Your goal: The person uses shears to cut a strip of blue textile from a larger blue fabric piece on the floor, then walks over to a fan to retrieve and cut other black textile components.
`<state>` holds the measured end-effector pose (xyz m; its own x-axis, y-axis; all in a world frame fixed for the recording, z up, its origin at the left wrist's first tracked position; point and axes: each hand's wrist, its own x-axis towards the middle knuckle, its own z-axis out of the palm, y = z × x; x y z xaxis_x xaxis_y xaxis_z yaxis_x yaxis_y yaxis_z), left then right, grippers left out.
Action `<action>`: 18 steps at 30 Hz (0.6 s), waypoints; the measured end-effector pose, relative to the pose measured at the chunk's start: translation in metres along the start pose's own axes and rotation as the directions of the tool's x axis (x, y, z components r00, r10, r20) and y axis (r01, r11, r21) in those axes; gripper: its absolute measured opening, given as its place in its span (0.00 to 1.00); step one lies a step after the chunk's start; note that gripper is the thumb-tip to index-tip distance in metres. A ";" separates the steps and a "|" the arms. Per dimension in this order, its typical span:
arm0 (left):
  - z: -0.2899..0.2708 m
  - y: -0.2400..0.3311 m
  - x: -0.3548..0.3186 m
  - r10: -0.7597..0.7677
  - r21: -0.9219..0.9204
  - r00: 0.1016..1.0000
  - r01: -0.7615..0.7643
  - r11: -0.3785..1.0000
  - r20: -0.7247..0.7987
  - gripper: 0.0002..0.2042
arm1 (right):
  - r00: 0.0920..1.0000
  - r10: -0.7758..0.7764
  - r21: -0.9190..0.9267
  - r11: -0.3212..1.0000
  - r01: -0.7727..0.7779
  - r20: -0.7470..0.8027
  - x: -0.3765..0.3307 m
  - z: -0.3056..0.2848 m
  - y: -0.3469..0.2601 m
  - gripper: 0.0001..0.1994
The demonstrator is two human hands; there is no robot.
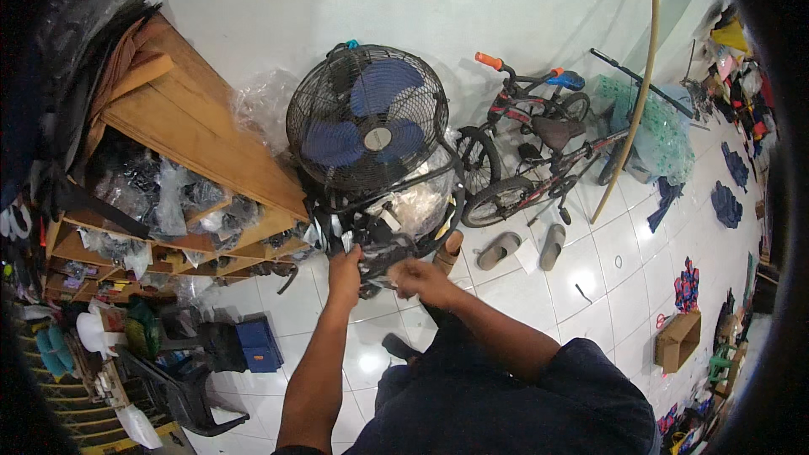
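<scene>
My left hand [345,273] is closed at the near side of a pile of black and clear plastic [388,248], its fingers bent around a piece I cannot make out. Just to its right, my right hand [419,280] is curled close to the same pile. What its fingers hold, if anything, is hidden. A black round frame [459,194] curves around the pile's right side, with whitish clear plastic [417,206] inside. Right behind the pile stands a large fan [368,116] with blue blades in a black wire cage.
To the left, a wooden shelf [202,135] holds plastic-wrapped items. Small bicycles [539,135] lean by the wall at right, near a pair of slippers [500,250]. A black plastic chair [173,383] and blue box [259,345] are at lower left; a cardboard box [677,342] sits far right.
</scene>
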<state>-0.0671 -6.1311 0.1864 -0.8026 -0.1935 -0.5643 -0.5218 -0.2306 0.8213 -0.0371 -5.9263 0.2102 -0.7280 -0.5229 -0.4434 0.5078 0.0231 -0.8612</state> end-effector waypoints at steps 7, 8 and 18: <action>0.017 0.026 -0.004 0.314 0.318 0.949 -0.298 0.900 0.001 0.18 | 0.997 -0.056 -0.257 0.965 0.040 -0.055 0.009 -0.037 0.036 0.27; 0.011 0.030 -0.004 0.353 0.438 0.935 -0.328 0.837 0.025 0.19 | 0.985 -0.115 -0.308 0.949 0.070 -0.130 0.002 -0.039 0.038 0.25; -0.081 0.031 -0.089 -0.036 0.751 0.995 -0.048 0.659 0.096 0.15 | 0.637 0.132 -0.334 0.760 -0.557 -0.760 -0.162 -0.160 0.273 0.23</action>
<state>0.0109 -6.1982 0.2553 -0.8071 -0.0924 -0.5832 -0.5220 0.5731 0.6317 0.1459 -5.6989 0.0069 -0.7463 0.3173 -0.5851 0.6375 0.5937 -0.4911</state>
